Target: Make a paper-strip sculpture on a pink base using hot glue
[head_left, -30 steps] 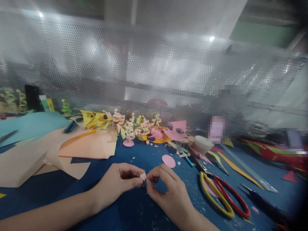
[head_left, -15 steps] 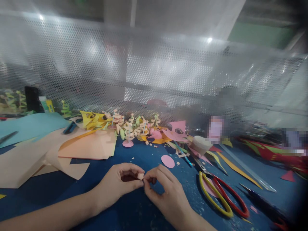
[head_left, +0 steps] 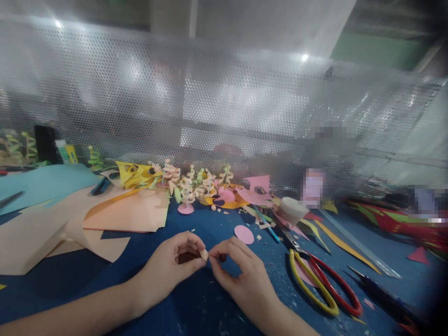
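So my left hand (head_left: 175,259) has a tiny pale paper piece (head_left: 204,255) pinched between the fingertips and thumb, right where my two hands meet over the blue table (head_left: 201,308); the other fingers curl loosely behind it, leaving a hollow in the palm; my right hand (head_left: 243,275) is at 4 o'clock from the piece, thumb and index drawn in narrow right beside it; honestly can't tell if those two tips have hold of anything or are actually touching the paper.

Going round the clock from the piece: pink paper circle (head_left: 244,234) lying flat at 2, with a bluish pen (head_left: 269,226) and a whitish cup-like thing (head_left: 293,210) further out that way; clear ruler (head_left: 367,249) at 3; big scissors (head_left: 315,285), one yellow handle and one red, between 3 and 4; a little spiral paper tree (head_left: 187,193) on a pink round base at 11, messy cut paper around it; peach sheets (head_left: 129,212) over at 10.
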The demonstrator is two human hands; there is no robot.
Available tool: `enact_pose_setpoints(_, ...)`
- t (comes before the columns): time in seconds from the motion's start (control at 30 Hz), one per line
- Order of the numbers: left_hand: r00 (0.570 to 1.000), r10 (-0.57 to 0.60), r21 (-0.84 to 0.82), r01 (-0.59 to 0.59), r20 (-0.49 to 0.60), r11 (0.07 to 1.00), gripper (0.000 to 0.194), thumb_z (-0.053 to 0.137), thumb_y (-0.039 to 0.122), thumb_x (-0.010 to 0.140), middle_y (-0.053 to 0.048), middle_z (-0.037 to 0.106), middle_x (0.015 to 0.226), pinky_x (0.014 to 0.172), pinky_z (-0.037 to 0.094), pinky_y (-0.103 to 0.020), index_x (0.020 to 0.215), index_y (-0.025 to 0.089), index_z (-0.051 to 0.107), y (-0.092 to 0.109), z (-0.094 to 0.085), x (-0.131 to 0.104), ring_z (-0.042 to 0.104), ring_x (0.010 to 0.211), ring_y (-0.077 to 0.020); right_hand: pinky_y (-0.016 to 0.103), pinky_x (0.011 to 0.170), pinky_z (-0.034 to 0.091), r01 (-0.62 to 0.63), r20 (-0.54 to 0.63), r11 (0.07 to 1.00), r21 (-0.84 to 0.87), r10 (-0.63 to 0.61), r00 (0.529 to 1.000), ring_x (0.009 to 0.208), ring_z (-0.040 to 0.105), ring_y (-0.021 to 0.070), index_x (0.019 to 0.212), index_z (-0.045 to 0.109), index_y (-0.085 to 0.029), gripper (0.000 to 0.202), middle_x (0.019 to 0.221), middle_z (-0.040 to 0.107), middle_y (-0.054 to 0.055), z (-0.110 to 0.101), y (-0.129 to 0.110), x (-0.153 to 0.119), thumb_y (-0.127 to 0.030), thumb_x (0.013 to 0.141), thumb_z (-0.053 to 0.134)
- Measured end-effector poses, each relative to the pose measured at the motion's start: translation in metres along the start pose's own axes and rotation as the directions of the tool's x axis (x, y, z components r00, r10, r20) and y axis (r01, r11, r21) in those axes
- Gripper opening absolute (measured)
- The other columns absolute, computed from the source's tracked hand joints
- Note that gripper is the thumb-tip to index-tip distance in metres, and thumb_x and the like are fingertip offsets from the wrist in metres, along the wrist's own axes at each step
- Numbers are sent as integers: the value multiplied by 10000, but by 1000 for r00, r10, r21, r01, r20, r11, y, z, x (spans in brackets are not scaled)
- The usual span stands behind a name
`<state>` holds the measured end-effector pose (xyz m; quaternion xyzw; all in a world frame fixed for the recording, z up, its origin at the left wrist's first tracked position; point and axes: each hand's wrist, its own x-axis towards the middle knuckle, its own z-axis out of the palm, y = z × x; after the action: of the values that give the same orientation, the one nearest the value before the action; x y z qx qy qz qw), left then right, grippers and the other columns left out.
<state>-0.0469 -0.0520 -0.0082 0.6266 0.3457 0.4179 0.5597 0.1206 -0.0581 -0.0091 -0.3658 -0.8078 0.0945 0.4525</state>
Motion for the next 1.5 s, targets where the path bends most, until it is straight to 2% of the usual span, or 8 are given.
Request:
enact_pose_setpoints(0.33, 1000, -24, 12, 24, -2, 1000, 63, 591, 185, 721, 19, 583, 752, 737, 433, -240, 778, 181, 564, 1, 0, -1, 550, 750, -119, 225, 575, 421, 110, -2, 992, -68, -110, 994, 618, 511, 118, 734, 532, -193, 152, 642, 551, -9, 0, 1, -2, -49, 720, 486)
enact_pose_setpoints(0.63, 996, -34, -43, 38, 82, 998, 60, 608, 155, 707, 21, 587, 728, 703, 428, -221, 757, 168, 576, -1, 2, -1, 547, 722, -107, 219, 506, 382, 187, -18, 971, -149, -192, 981, 564, 466, 119, 680, 462, -192, 170, 595, 494, -14, 5, 0, -4, -28, 666, 419)
enact_pose_setpoints(0.73, 996, -24, -45, 28, 84, 999, 50, 606, 158, 712, 26, 580, 729, 706, 422, -216, 751, 170, 578, 0, 3, 0, 540, 729, -104, 222, 521, 392, 155, -9, 981, -116, -157, 988, 591, 471, 123, 689, 457, -193, 172, 620, 491, -10, 6, 1, -4, -27, 662, 416)
enact_pose_setpoints(0.93, 1000, -13, -56, 14, 12, 998, 80, 604, 175, 724, 45, 553, 740, 716, 417, -205, 798, 198, 583, -2, -1, 2, 527, 739, -94, 220, 601, 424, 20, 12, 1000, -12, -20, 1000, 660, 510, 117, 764, 511, -195, 140, 697, 540, -1, 1, 1, -3, -63, 745, 468)
enact_pose_setpoints(1.27, 999, -27, -34, 28, 22, 999, 94, 606, 160, 715, 39, 580, 754, 748, 415, -222, 797, 204, 595, -2, -1, 1, 543, 764, -105, 212, 571, 428, -38, 25, 999, 32, 37, 999, 627, 522, 113, 720, 521, -200, 93, 662, 542, -9, 2, 2, -3, -116, 757, 512)
enact_pose_setpoints(1.5, 998, -50, -97, 54, 38, 994, 86, 629, 165, 696, 45, 582, 692, 658, 427, -203, 775, 187, 603, -2, -1, 2, 529, 643, -81, 200, 572, 421, -47, 25, 998, 36, 47, 999, 623, 521, 106, 700, 511, -195, 126, 652, 533, -14, 2, 2, -4, -71, 723, 505)
